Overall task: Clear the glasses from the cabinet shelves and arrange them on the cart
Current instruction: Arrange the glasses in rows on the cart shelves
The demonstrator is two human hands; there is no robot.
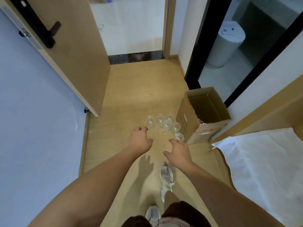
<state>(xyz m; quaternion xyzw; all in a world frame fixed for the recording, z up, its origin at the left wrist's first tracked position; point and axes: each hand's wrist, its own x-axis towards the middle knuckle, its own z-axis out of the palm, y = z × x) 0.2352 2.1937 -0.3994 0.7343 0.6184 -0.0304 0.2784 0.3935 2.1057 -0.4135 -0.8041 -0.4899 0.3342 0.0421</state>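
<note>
Several clear glasses [164, 122] stand in a cluster on the wooden floor beside a cardboard box. My left hand [140, 139] reaches down toward the leftmost glass [150, 122]; its fingers are loosely curled and hold nothing, with the fingertips just short of that glass. My right hand [178, 152] is spread with relaxed fingers, its fingertips close to the nearest glass [179, 136], and holds nothing. No cabinet or cart is in view.
An open cardboard box [193, 122] stands right of the glasses, with something clear inside it. A wooden door [78, 63] stands open at the left. A bed with a white sheet [265, 161] lies at the right. My white shoes [166, 179] are below my hands.
</note>
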